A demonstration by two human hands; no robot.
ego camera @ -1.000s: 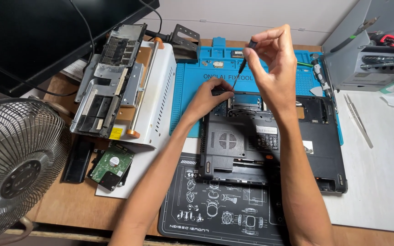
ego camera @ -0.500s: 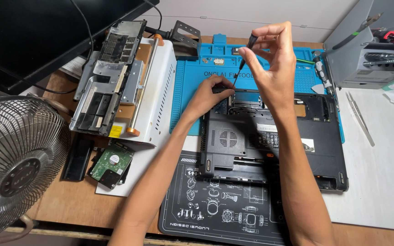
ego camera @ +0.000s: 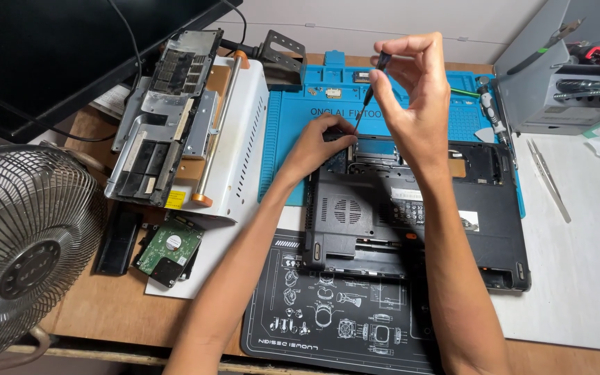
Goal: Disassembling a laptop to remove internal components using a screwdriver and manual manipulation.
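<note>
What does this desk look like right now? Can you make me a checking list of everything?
Surface: brown wooden desk with a blue silicone repair mat and a black printed mat.
Job's things: black plastic laptop base, upside down; thin black screwdriver, tip down at its back edge.
Clutter: green bare hard drive; white metal box carrying grey metal parts; silver tweezers.
Grippers: right hand pinches the screwdriver's top; left hand rests on the laptop's back edge.
Cables: black cable across the dark monitor.
Surroundings: grey wire-guard fan; grey tool rack.
</note>
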